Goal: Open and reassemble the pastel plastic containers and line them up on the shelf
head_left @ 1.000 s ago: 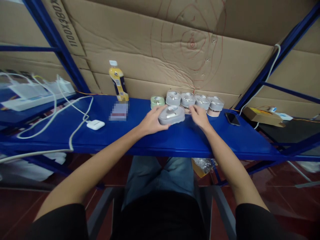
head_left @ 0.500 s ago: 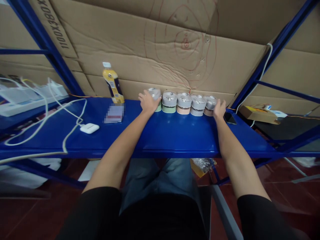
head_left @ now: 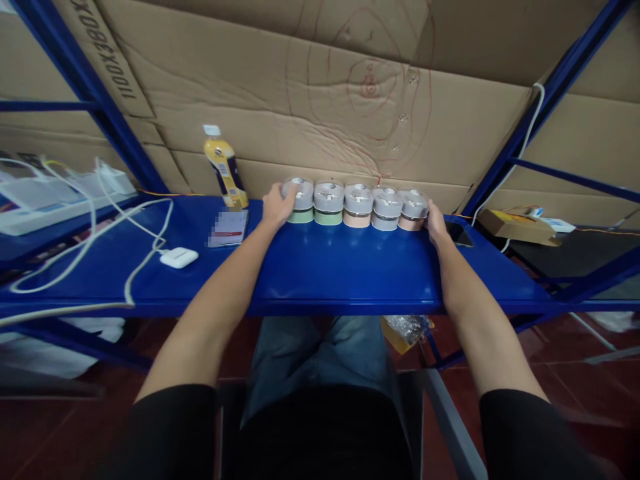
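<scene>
A row of several round containers with clear, greyish lids stands on the blue shelf. My left hand curls round the left side of the leftmost green-based container, its thumb near the lid. To the right of that stand a second green-based container, a peach-based container and a grey-based container. At the far end, my right hand grips the side of the brownish-based container; its fingertips are partly hidden behind it. The containers sit close together, upright.
A yellow-labelled bottle stands left, behind a partly blurred flat packet. A white earbud case and white cables lie further left. A dark phone rests beside my right hand. Cardboard lines the back.
The row of containers has slid slightly left. My left hand has shifted left and uncovers more of the leftmost container; my right hand stays at the right end of the row.
</scene>
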A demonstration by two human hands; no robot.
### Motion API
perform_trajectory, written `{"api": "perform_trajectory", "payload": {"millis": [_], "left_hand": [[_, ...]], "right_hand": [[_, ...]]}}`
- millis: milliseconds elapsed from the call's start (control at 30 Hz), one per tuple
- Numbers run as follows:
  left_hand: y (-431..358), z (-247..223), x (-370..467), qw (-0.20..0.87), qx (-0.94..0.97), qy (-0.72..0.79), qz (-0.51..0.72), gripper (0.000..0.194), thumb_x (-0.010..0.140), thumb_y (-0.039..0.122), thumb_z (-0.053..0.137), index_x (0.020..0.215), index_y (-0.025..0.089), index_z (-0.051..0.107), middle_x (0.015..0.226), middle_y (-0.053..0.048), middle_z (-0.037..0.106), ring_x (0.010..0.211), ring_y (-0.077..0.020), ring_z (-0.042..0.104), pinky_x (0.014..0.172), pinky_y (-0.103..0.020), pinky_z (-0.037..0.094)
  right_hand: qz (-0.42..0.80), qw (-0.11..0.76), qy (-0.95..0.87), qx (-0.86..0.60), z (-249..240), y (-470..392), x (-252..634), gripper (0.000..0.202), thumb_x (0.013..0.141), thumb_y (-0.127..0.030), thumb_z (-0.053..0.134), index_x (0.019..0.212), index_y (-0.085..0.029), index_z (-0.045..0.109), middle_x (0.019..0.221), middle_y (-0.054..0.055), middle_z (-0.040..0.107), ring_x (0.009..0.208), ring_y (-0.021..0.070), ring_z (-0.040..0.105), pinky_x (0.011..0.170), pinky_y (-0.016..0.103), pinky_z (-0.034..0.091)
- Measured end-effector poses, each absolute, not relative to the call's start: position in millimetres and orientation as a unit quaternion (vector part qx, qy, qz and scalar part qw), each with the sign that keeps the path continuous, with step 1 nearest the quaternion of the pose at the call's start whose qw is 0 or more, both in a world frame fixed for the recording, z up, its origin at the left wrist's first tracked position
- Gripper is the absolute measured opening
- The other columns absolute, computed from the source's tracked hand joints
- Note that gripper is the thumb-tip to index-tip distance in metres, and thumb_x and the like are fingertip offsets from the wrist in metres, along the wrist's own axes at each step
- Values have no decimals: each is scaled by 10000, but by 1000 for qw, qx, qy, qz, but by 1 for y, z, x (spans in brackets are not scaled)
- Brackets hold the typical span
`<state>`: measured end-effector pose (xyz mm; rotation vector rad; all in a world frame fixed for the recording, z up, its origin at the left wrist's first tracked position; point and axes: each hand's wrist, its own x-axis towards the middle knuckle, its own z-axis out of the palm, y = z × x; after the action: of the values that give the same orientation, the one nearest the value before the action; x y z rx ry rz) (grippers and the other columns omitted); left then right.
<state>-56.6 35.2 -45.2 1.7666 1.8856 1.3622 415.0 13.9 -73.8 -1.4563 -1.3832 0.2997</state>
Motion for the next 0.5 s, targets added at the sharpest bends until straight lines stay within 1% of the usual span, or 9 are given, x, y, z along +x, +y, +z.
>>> {"api": "perform_trajectory", "payload": {"millis": [100,167,233,300,367,433,500], "left_hand": [[40,-46,-81,116,577,646,487,577,1035,543,560,1416,118,640,1490,-238,682,1433,-400,607,1227,-505,434],[41,-46,-97,120,557,653,499,546,1037,535,581,1394,125,640,1481,-243,682,1426,-393,611,1227,-499,433],[41,-46,-111,122,540,662,505,512,1052,533,587,1367,132,634,1476,-237,682,1424,-383,608,1228,-501,427],[40,-46,-122,124,530,669,506,483,1077,514,569,1338,111,627,1475,-241,677,1426,-378,602,1235,-521,413],[40,-46,-129,127,527,672,505,465,1094,499,550,1307,95,631,1461,-251,680,1427,-384,603,1242,-540,402],[41,-47,-132,132,524,671,508,449,1091,505,549,1288,113,646,1450,-252,685,1437,-397,600,1248,-552,397],[44,-50,-133,138,515,668,519,445,1070,516,578,1305,144,642,1461,-247,678,1451,-415,589,1247,-580,394]], "right_hand": [[170,542,-554,-608,-73,11,398,814,892,-874,523,1332,-215,711,1323,121,772,1244,303,706,1052,447,575],[188,531,-566,-602,-74,9,385,764,885,-827,606,1334,-217,704,1344,127,770,1276,319,696,1085,468,563],[192,507,-587,-602,-75,8,371,751,871,-762,690,1388,-217,669,1393,141,752,1304,329,683,1121,496,545],[173,477,-599,-619,-74,6,357,847,828,-707,775,1480,-196,598,1451,180,713,1339,352,665,1152,524,525],[118,451,-598,-651,-72,5,343,1015,763,-672,847,1566,-156,504,1520,239,647,1402,402,619,1181,557,497],[45,431,-594,-678,-70,3,329,1158,721,-664,875,1628,-117,406,1580,300,563,1459,469,557,1193,605,470],[-8,413,-591,-693,-67,2,316,1202,732,-657,858,1656,-90,338,1588,343,522,1463,517,536,1177,649,460]]}}
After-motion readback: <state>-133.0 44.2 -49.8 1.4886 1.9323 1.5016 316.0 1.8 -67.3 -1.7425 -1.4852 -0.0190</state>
